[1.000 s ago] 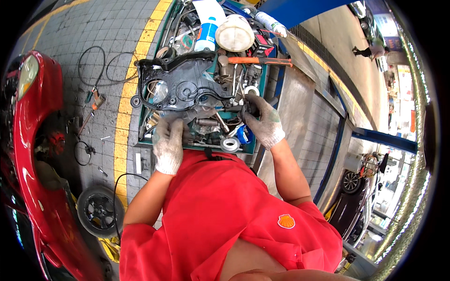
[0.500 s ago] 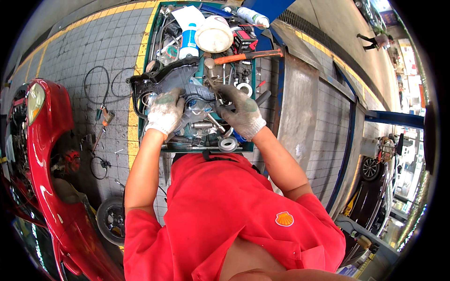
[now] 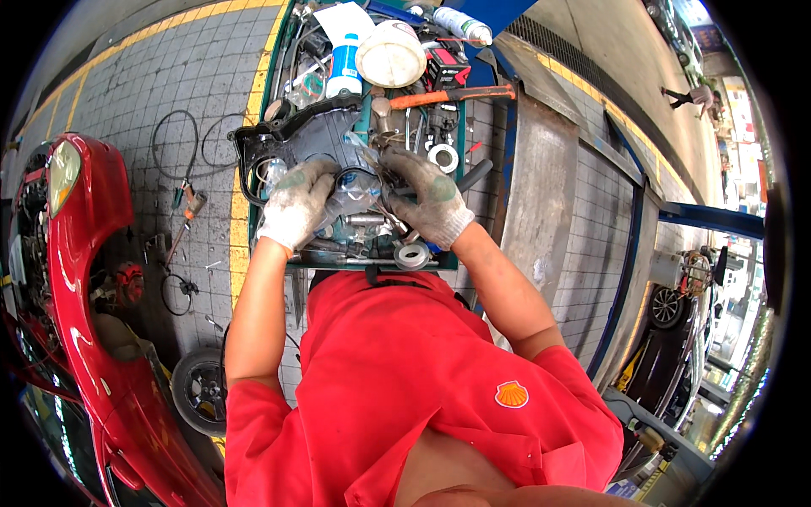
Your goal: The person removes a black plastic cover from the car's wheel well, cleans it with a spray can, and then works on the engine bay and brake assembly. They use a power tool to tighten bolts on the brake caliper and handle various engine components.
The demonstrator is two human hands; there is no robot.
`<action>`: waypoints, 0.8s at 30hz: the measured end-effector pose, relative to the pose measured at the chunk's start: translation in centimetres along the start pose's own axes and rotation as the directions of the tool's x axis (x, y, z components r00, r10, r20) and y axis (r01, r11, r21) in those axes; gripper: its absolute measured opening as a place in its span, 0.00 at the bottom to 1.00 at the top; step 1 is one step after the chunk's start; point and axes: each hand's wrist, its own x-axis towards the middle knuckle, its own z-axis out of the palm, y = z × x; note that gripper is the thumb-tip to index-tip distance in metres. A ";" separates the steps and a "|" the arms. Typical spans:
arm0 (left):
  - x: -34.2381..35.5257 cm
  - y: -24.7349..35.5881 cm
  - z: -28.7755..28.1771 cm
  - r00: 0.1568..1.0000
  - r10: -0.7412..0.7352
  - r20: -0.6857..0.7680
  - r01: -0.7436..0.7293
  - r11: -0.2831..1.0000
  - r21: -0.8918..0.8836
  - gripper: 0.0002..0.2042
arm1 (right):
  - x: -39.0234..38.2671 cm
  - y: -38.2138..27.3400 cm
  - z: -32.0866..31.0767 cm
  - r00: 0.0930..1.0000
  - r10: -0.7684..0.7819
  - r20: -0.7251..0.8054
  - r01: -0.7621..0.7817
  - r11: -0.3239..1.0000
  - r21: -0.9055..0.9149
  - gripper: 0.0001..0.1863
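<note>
My left hand (image 3: 297,201), in a whitish work glove, curls its fingers over the near edge of a black plastic cover (image 3: 311,142). The cover lies tilted across a green tool tray (image 3: 460,139) crowded with tools. A thin black curved strip and a clear plastic bag (image 3: 353,193) show between my hands. My right hand (image 3: 429,201), gloved too, bends its fingers and thumb together at the bag's right side; what they pinch is hidden. Just beyond that hand lie a hammer with an orange handle (image 3: 456,97) and a white ring (image 3: 443,158).
In the tray stand a blue-and-white bottle (image 3: 345,68), a pale round tub (image 3: 390,55) and a spray can (image 3: 462,27); a tape roll (image 3: 412,255) lies at its near edge. A red car (image 3: 93,279), a wheel (image 3: 200,390) and a hose (image 3: 173,139) are left. A metal ramp (image 3: 541,186) stands right.
The view has shifted slightly. My right fingers have drawn a little closer to the cover and bag. My left hand keeps its place at the cover's near edge.
</note>
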 end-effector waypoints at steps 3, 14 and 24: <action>0.6 1.0 -1.1 0.986 -0.137 0.093 0.139 0.990 -0.019 0.17 | 0.0 -0.2 -0.2 1.000 -0.002 0.019 0.002 1.000 -0.011 0.32; 1.5 0.3 -0.5 0.974 -0.197 0.114 0.198 0.980 -0.003 0.19 | 0.5 -0.2 -0.4 0.998 -0.034 0.043 0.035 0.999 -0.017 0.30; 1.3 0.4 0.1 1.000 -0.003 0.018 0.001 0.998 0.065 0.14 | 0.6 -0.2 0.7 0.991 -0.125 0.053 0.129 0.988 -0.084 0.29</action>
